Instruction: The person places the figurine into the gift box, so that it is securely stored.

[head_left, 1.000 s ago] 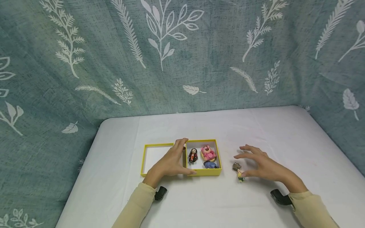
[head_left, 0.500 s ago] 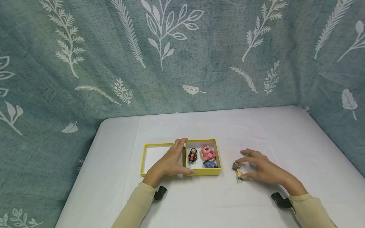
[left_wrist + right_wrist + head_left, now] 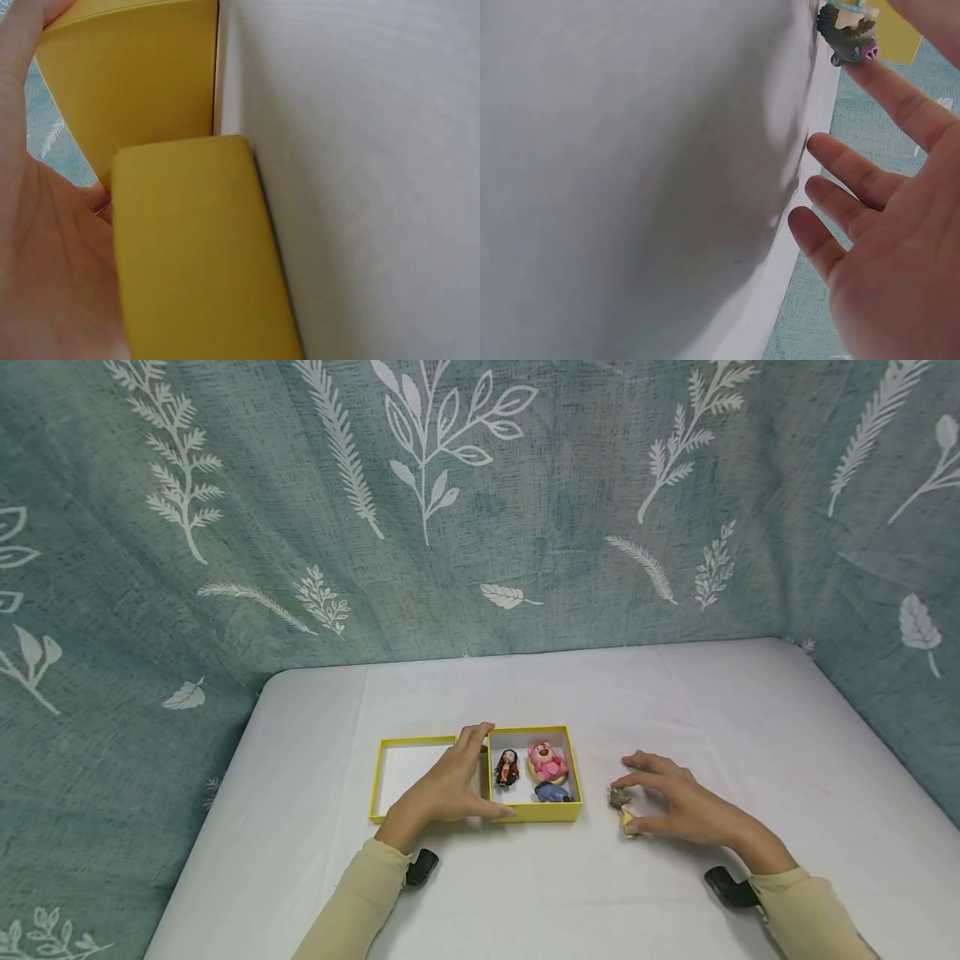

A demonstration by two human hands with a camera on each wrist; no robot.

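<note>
My left hand (image 3: 448, 787) holds the left end of an open yellow box (image 3: 536, 813), thumb at its front wall and fingers at the back corner. Inside lie a long-haired figurine (image 3: 507, 768), a pink bear figurine (image 3: 546, 765) and a blue figurine (image 3: 553, 792). To the right of the box, my right hand (image 3: 693, 810) pinches a small boar-headed figurine (image 3: 619, 799) between thumb and index finger. In the right wrist view the index fingertip touches the grey head of that figurine (image 3: 846, 37), while the other fingers are spread apart.
The yellow-rimmed box lid (image 3: 417, 741) lies to the left of the box, partly behind my left hand. A white cloth covers the table (image 3: 600, 893). Behind it hangs a blue-green curtain (image 3: 555, 527) with white leaf prints.
My right thumb and index finger have closed on the boar-headed figurine, which has shifted slightly left with the hand. The left hand and box have stayed put.
</note>
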